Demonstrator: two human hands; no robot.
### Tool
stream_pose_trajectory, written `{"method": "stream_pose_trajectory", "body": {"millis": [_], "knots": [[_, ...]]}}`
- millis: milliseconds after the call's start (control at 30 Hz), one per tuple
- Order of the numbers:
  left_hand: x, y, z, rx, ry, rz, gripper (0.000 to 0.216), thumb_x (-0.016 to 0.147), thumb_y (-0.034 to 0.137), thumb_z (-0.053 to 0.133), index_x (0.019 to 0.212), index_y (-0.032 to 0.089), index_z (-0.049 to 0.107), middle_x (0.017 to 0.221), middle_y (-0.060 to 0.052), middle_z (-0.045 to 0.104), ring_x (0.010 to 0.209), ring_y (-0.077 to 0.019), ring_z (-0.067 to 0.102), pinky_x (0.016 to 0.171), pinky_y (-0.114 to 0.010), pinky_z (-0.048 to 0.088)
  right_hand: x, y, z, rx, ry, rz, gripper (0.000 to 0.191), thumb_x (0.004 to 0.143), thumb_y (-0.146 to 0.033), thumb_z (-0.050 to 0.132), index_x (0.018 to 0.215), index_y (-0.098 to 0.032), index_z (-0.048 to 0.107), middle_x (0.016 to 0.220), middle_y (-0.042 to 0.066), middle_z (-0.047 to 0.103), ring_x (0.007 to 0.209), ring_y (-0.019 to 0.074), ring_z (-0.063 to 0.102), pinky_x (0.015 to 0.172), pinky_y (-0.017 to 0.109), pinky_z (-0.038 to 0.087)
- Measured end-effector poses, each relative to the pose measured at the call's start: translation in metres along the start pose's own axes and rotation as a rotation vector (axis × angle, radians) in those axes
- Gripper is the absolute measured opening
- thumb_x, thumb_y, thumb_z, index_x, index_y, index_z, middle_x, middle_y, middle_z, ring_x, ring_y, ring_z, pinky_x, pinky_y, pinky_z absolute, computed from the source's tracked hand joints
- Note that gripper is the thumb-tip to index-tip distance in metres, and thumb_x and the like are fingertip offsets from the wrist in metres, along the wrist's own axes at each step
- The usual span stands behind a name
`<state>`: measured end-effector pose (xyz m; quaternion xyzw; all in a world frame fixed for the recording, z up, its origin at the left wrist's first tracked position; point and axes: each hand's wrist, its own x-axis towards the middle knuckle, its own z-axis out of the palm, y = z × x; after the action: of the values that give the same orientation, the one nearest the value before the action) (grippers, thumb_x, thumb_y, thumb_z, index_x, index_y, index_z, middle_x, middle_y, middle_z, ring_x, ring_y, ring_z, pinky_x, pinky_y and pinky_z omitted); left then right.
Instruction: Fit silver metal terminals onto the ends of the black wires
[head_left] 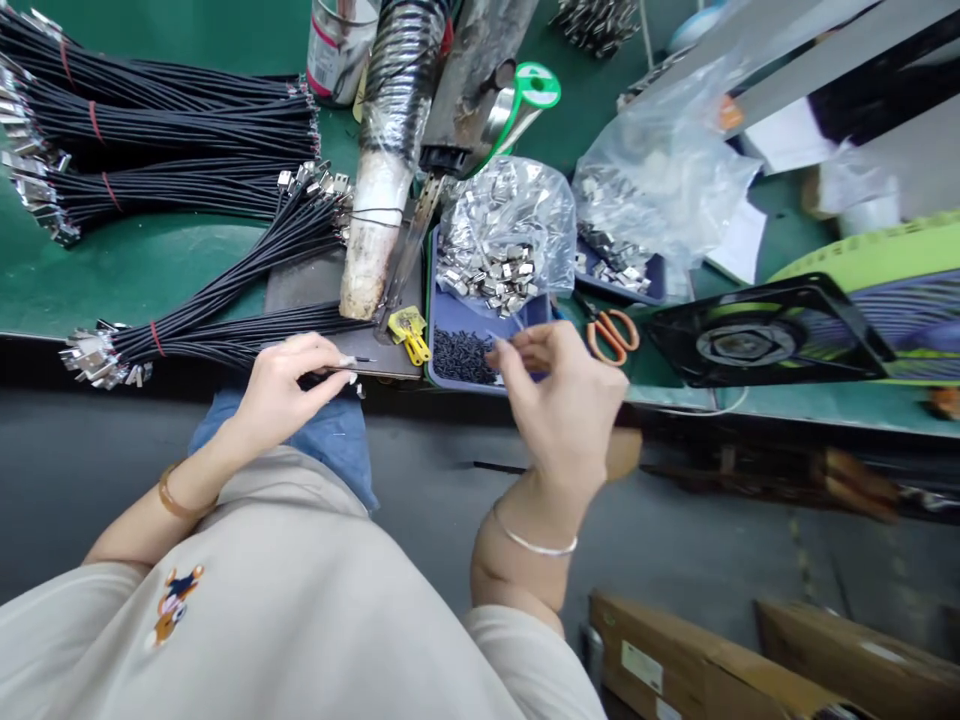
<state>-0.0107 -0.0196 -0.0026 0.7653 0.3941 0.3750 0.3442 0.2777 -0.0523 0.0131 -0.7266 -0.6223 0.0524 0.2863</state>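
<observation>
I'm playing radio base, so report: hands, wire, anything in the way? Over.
Left hand pinching dark wire. Right hand over tray of black bits, grip unclear. Wrapped tube between hands, further forward.

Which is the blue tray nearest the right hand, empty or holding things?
Holding things: small black pieces and a clear bag of metal parts lie in the tray.

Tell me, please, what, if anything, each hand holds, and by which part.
The left hand pinches a thin black cable near one end; whether the right hand, over the blue tray, holds anything cannot be told.
</observation>
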Motion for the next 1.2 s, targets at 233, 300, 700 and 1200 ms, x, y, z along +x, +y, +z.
{"method": "stream_pose_trajectory", "body": {"millis": [233, 300, 700, 1200], "knots": [[0.019, -0.012, 0.003, 0.465, -0.215, 0.166, 0.013, 0.092, 0.015, 0.056, 0.085, 0.016, 0.067, 0.094, -0.012, 0.065, 0.089, -0.0252, 0.056, 0.083, -0.039, 0.049, 0.053, 0.024, 0.029, -0.181, -0.016, -0.004, 0.019, 0.077, -0.019, 0.060, 0.068, -0.026, 0.045, 0.079, 0.005, 0.068, 0.081, 0.0245, 0.063, 0.079, 0.037, 0.047], [0.017, -0.011, 0.001, 0.425, -0.225, 0.172, 0.013, 0.093, 0.016, 0.054, 0.085, 0.016, 0.064, 0.089, -0.010, 0.065, 0.086, -0.0242, 0.056, 0.080, -0.036, 0.047, 0.054, 0.024, 0.032, -0.145, -0.047, -0.041, 0.021, 0.074, -0.017, 0.060, 0.066, -0.026, 0.043, 0.082, 0.006, 0.069, 0.084, 0.0243, 0.063, 0.080, 0.037, 0.047], [0.023, 0.016, -0.021, -0.197, -0.437, 0.008, 0.011, 0.080, 0.013, 0.058, 0.072, 0.014, 0.066, 0.054, 0.005, 0.052, 0.050, -0.0063, 0.040, 0.053, -0.019, 0.033, 0.034, 0.012, 0.020, -0.229, -0.025, 0.075, 0.015, 0.081, -0.024, 0.062, 0.072, -0.024, 0.050, 0.069, 0.003, 0.063, 0.068, 0.0216, 0.059, 0.067, 0.032, 0.040], [0.022, 0.013, 0.007, -0.609, -0.091, -0.369, 0.014, 0.073, 0.024, 0.070, 0.079, 0.012, 0.067, 0.065, 0.000, 0.065, 0.058, -0.0080, 0.059, 0.058, -0.018, 0.047, -0.030, -0.075, 0.029, 0.709, 0.085, 0.045, 0.019, 0.085, -0.026, 0.071, 0.074, -0.022, 0.057, 0.089, 0.001, 0.073, 0.071, 0.0149, 0.073, 0.065, 0.028, 0.061]]}}
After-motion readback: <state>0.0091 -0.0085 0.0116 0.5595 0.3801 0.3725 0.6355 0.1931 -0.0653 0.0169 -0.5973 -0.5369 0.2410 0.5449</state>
